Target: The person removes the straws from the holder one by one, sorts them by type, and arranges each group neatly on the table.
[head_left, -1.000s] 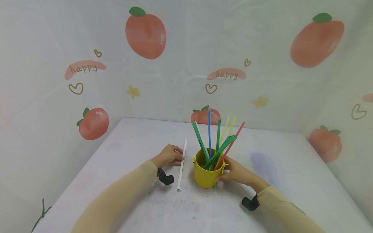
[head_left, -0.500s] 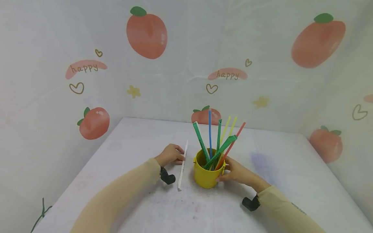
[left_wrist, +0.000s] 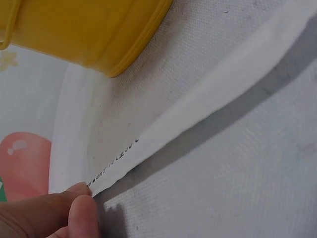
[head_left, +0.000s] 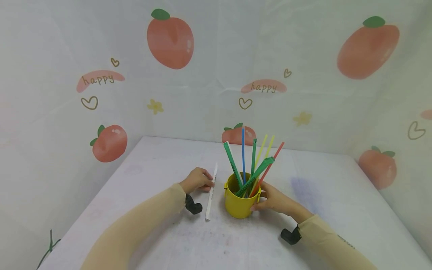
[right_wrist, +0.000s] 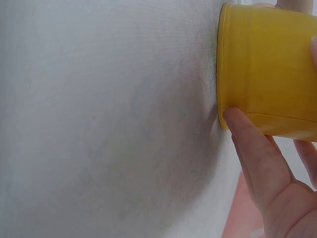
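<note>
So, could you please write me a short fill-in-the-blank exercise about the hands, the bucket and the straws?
1. The right hand holds the ____ bucket.
2. The left hand pinches the ____ wrapped straw lying on the table.
3. The blue straw stands ____ the bucket.

Missing words: yellow; white; in

Both arms are showing long, close-fitting sleeves in a pale tan-beige, running right down to the wrists. The left hand (head_left: 197, 179) and right hand (head_left: 274, 200) are going bare, no gloves, no rings showing. A small black camera mount is sitting strapped under each wrist, poking out past the cuff. Faint dark lettering is showing on the right sleeve.
</note>
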A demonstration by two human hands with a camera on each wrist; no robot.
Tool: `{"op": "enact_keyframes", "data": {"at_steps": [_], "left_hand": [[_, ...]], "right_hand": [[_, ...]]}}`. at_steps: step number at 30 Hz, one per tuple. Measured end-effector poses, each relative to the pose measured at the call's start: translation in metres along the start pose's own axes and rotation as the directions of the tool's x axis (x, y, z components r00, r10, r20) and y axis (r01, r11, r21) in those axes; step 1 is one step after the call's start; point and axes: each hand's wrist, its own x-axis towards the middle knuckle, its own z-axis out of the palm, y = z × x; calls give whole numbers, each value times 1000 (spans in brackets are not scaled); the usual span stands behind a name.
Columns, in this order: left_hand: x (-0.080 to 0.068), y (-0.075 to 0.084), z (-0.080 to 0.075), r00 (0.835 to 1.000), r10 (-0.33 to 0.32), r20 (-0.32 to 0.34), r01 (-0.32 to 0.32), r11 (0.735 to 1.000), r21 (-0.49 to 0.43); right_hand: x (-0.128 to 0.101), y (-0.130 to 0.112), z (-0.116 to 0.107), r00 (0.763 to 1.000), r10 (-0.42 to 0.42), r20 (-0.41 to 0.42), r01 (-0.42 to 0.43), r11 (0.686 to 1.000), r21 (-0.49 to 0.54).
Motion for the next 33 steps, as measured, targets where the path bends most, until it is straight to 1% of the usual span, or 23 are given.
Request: {"op": "enact_keyframes", "data": {"at_steps": [9,17,22,33], "left_hand": [[-5,-1,-3,999,27,30,-26,999,-25],[-6,0,-4,999,22,43,-21,999,-37],[-6,0,-5,998,26,56,-23,998,-61],[-3,-1,-4,999,-16,33,19,996,-86]], "right_hand": [[-1,-2,0,1000,16,-5,-16,1000,0],[-2,-3,-1,1000,-1,8,1,1000,-5],[-2,-4,-1,1000,10,3,-10,1000,-4],[-1,-3,0,1000,14,-4,-14,1000,-10]]}}
